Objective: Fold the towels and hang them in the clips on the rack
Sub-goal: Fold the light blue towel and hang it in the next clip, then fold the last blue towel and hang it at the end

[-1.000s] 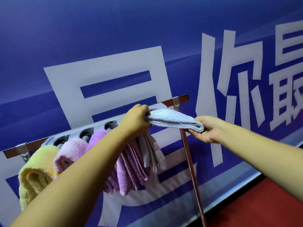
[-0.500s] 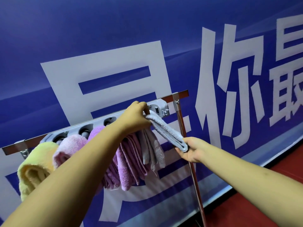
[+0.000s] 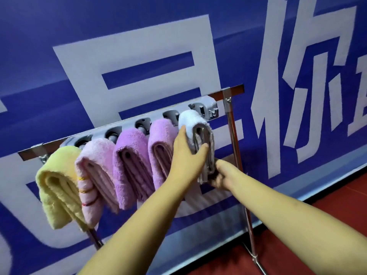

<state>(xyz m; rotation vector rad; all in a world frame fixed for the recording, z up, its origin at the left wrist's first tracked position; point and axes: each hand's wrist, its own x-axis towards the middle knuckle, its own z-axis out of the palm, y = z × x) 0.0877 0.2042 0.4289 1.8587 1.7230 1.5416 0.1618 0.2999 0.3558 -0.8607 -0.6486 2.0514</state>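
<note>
A grey clip rail [image 3: 127, 124] is fixed along a brown crossbar [image 3: 235, 91] of the rack, which stands on chrome legs [image 3: 236, 147] before a blue banner [image 3: 119, 36] with large white characters. The rail runs up from lower left to upper right.

Five folded towels hang from it side by side, each with its long axis running downward and its folded end at the top by the clips. From left to right they are a yellow towel [image 3: 57, 181], a pale pink towel [image 3: 95, 171] with yellow and red stripes near its lower end, a purple towel [image 3: 131, 161], a pinkish-purple towel [image 3: 160, 143] and a white towel [image 3: 193, 124]. The white towel hangs at the right end of the row, just below the last clip [image 3: 204, 109]; its layered edges face the camera.

The left hand [image 3: 186, 153] lies against the white towel's front, fingers spread along its left side and thumb across the layers, pressing rather than clenched. The right hand [image 3: 222, 175] is closed around the towel's lower end, pinching the hanging layers; it is blurred. Red floor [image 3: 327, 205] shows at lower right.
</note>
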